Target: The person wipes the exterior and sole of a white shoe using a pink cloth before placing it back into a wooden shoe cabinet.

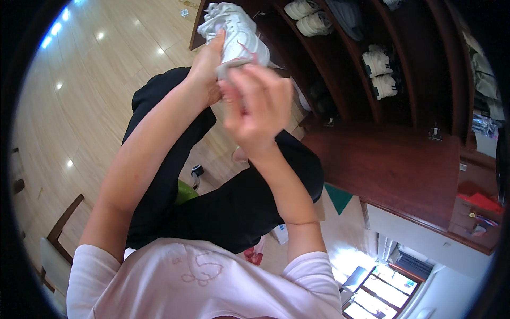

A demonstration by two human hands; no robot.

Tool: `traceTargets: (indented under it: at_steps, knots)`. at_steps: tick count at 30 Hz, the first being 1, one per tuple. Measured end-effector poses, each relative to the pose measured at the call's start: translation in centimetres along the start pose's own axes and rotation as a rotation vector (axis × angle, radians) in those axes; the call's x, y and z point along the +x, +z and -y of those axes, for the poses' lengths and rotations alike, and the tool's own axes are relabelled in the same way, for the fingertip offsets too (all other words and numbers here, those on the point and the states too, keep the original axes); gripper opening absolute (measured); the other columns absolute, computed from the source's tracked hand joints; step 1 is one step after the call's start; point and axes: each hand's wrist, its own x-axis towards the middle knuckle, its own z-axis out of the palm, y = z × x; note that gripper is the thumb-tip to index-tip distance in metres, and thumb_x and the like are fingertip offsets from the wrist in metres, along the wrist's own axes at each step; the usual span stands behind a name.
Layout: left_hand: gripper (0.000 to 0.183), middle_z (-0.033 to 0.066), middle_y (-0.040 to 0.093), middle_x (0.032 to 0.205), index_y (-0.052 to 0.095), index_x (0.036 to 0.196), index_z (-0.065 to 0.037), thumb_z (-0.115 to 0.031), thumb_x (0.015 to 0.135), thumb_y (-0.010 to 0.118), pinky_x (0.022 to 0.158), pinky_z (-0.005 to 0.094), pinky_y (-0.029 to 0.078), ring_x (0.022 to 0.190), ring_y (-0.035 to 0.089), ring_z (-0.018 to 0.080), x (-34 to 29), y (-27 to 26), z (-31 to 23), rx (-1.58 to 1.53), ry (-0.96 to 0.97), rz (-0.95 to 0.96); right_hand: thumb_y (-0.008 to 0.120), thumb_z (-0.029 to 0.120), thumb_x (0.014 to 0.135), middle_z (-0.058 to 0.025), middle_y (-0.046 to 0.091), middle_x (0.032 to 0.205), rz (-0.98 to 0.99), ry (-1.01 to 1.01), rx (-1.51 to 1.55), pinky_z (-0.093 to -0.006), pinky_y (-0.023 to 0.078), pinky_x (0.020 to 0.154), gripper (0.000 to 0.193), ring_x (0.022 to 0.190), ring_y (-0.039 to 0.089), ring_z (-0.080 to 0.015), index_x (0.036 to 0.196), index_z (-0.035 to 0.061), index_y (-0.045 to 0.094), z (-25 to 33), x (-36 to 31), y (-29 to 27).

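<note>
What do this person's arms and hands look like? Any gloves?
Both arms are bare below short, pale pinkish sleeves. There are no gloves on the left hand or right hand, and no watch or bracelet shows. The right fingers are blurred, so I can't rule out rings.

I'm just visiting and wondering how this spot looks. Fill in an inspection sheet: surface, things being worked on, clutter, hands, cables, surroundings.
Surface: no table used; white shoe held up in the air, above a pale floor.
Things: that shoe, with a greyish piece at its near end, blurred.
Clutter: pale shoes on the dark cabinet shelves.
Hands: left hand holds the shoe; right hand, motion-blurred, is at its near end, grip unclear.
Cables: nothing seen.
Surroundings: reddish-brown panel, green triangular piece, bright window.
</note>
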Motion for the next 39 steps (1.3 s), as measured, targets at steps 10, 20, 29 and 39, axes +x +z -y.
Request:
traceTargets:
  at_steps: [10, 20, 29, 39]
  knots:
    - [0.056, 0.0069, 0.071, 0.097, 0.063, 0.111, -0.009, -0.055, 0.108, 0.031, 0.076, 0.0373, 0.058, 0.086, 0.068, 0.0207, 0.3, -0.5, 0.1, 0.009, -0.065, 0.066, 0.079, 0.019, 0.085, -0.0054, 0.067, 0.104, -0.012, -0.073, -0.050, -0.0349, 0.047, 0.069, 0.021, 0.080, 0.058, -0.0238, 0.102, 0.0090, 0.072, -0.6, 0.8, 0.7]
    - [0.050, 0.0053, 0.067, 0.115, 0.056, 0.130, -0.014, -0.055, 0.107, 0.038, 0.084, 0.0445, 0.060, 0.096, 0.070, 0.0190, -2.0, 1.5, -0.1, 0.064, -0.010, -0.116, 0.074, 0.014, 0.095, -0.0101, 0.070, 0.098, -0.058, 0.434, 0.302, -0.0305, 0.052, 0.079, 0.018, 0.087, 0.066, -0.0196, 0.096, -0.0037, 0.072, -2.5, 3.4, 0.2]
    - [0.050, 0.0119, 0.070, 0.097, 0.061, 0.117, -0.011, -0.056, 0.106, 0.042, 0.069, 0.0411, 0.059, 0.081, 0.067, 0.0277, 0.0, -1.1, -1.2, -0.143, -0.085, -0.030, 0.081, 0.018, 0.078, 0.0032, 0.069, 0.108, -0.019, -0.159, 0.049, -0.0281, 0.047, 0.066, 0.025, 0.074, 0.051, -0.0192, 0.102, 0.0117, 0.076, -0.1, -0.4, 2.9]
    - [0.044, 0.0061, 0.070, 0.090, 0.062, 0.113, -0.011, -0.051, 0.106, 0.046, 0.059, 0.0328, 0.059, 0.070, 0.068, 0.0187, -1.2, -0.7, -0.6, -0.009, -0.024, 0.054, 0.085, 0.016, 0.079, -0.0022, 0.069, 0.103, -0.001, -0.171, -0.050, -0.0291, 0.050, 0.068, 0.025, 0.079, 0.061, -0.0200, 0.103, 0.0094, 0.077, 0.6, 1.1, 0.3]
